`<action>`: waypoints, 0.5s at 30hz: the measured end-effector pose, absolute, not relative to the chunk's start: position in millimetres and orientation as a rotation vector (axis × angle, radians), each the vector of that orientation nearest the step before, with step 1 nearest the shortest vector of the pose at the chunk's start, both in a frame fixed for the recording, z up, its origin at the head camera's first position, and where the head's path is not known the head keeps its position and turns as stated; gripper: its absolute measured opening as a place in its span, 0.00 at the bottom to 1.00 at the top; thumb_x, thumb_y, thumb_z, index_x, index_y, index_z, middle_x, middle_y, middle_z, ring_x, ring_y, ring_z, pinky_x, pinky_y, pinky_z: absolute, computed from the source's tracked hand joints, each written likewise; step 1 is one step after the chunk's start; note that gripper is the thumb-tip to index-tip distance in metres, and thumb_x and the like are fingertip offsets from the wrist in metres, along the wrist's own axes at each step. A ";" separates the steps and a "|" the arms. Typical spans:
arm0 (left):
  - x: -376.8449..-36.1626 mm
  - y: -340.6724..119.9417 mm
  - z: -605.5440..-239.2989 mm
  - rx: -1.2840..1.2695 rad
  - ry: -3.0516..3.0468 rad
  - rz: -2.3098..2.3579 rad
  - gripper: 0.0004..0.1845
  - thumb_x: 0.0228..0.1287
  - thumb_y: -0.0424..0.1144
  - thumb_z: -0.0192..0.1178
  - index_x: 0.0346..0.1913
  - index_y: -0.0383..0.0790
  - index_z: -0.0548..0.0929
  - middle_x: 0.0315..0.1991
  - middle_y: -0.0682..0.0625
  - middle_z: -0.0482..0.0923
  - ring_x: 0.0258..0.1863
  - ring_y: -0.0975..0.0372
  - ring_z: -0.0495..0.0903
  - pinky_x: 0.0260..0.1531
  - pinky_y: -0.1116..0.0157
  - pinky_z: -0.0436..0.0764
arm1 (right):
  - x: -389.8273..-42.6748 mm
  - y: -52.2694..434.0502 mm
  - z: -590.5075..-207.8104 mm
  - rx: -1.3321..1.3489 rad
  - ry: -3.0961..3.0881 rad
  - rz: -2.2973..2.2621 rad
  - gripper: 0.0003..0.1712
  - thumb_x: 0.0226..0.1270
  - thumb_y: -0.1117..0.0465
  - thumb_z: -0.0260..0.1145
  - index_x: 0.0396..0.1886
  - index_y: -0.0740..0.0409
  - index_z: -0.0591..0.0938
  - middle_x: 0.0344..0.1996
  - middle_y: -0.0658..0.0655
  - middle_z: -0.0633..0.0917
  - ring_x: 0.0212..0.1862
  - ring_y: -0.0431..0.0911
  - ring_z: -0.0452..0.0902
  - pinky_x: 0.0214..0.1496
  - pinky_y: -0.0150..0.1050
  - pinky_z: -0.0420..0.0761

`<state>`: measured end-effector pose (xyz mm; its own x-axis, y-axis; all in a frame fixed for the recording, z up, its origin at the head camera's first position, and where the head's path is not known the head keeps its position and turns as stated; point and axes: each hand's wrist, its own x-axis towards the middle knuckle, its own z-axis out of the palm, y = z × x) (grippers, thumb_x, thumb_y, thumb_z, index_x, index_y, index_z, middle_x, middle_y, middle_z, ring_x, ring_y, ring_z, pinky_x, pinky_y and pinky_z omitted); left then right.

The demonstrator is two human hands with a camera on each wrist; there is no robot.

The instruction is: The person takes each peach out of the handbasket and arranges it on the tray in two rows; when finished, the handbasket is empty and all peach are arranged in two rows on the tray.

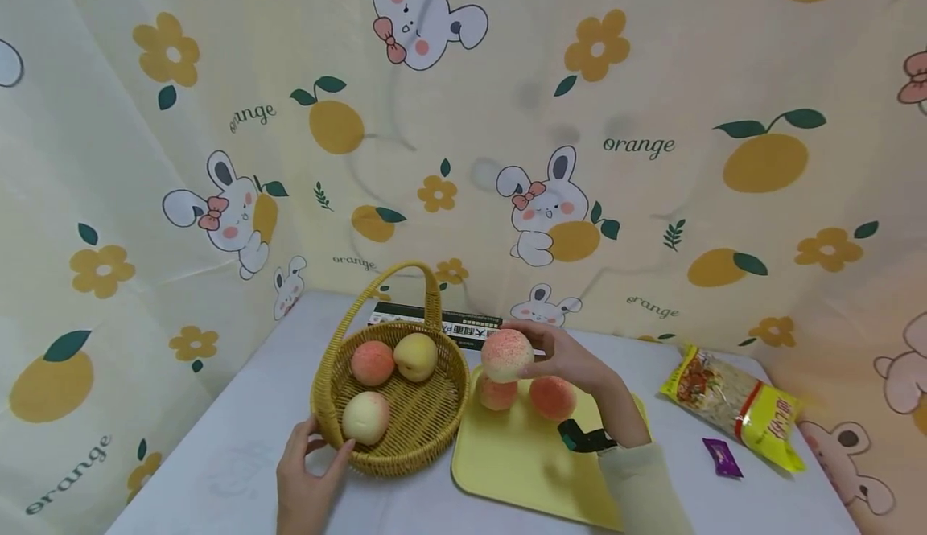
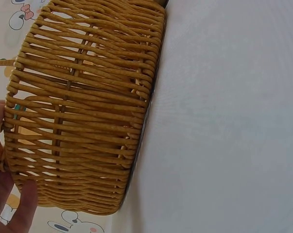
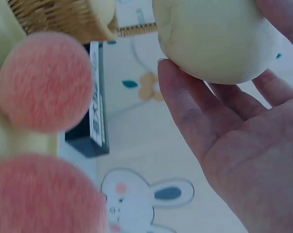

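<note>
On the left, the person's left hand (image 1: 307,471) is resting against the near rim of the wicker basket (image 1: 434,426), fingers curved about the woven wall and the thumb touching the rim; the left wrist view is showing fingertips (image 2: 12,204) lying against the weave, with the basket standing on the white table (image 2: 224,121). Three peaches are lying inside the basket: a pink one (image 1: 372,362), a yellow one (image 1: 416,356) beside it, and a pale one (image 1: 365,417) nearest the left hand.

Moving right, the right hand (image 1: 579,370) is holding a fourth peach (image 1: 507,355) in the air, above the far left corner of the yellow tray (image 1: 507,462) and just beside the basket's right rim. The fingers are gripping it from behind and beneath; the right wrist view is showing the peach (image 3: 216,39) cradled on the fingertips (image 3: 185,107), clear of the open palm.

Below the held fruit, two further peaches (image 1: 496,394) (image 1: 553,397) are sitting on the tray, close together.

Judged from this layout, the loading of the basket is standing at about half: three in, one in transit, two waiting on the tray.

At far right, a snack packet (image 1: 735,406) and a small purple wrapper (image 1: 722,458) are lying on the table, well apart from both hands.
</note>
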<state>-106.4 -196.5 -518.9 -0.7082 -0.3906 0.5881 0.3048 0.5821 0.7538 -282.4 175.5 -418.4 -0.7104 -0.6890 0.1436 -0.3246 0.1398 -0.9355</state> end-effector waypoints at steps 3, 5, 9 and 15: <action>-107.4 -196.9 -519.6 0.055 -2.049 -1.164 0.28 0.48 0.25 0.77 0.54 0.34 0.80 0.43 0.54 0.78 0.44 0.69 0.75 0.42 0.78 0.79 | -279.2 189.9 -420.1 -0.935 2.106 -1.642 0.40 0.60 0.66 0.74 0.71 0.60 0.69 0.61 0.59 0.77 0.60 0.52 0.75 0.56 0.43 0.82; -107.7 -197.0 -519.9 0.047 -2.048 -1.160 0.28 0.48 0.25 0.77 0.55 0.34 0.79 0.43 0.54 0.78 0.44 0.69 0.75 0.42 0.78 0.79 | -276.8 200.6 -421.5 -0.912 2.124 -1.662 0.39 0.60 0.66 0.73 0.71 0.61 0.69 0.61 0.60 0.76 0.59 0.51 0.75 0.55 0.42 0.82; -107.2 -197.2 -520.2 0.057 -2.061 -1.149 0.29 0.48 0.25 0.77 0.55 0.34 0.79 0.44 0.54 0.78 0.45 0.70 0.75 0.42 0.79 0.78 | -272.2 223.1 -426.1 -0.880 2.166 -1.676 0.39 0.61 0.66 0.72 0.71 0.62 0.68 0.63 0.60 0.76 0.58 0.48 0.75 0.56 0.39 0.82; -106.4 -198.4 -520.4 0.067 -2.069 -1.142 0.29 0.47 0.25 0.77 0.55 0.34 0.79 0.44 0.53 0.78 0.45 0.70 0.74 0.42 0.79 0.78 | -265.5 256.9 -436.2 -0.854 2.216 -1.691 0.37 0.64 0.69 0.70 0.72 0.64 0.67 0.61 0.57 0.78 0.58 0.44 0.77 0.54 0.38 0.82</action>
<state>-106.4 -198.4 -520.4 -0.7115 -0.3809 0.5905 0.2963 0.5993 0.7437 -265.5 256.9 -436.2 -0.8051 -0.5697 0.1651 -0.3095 0.1661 -0.9363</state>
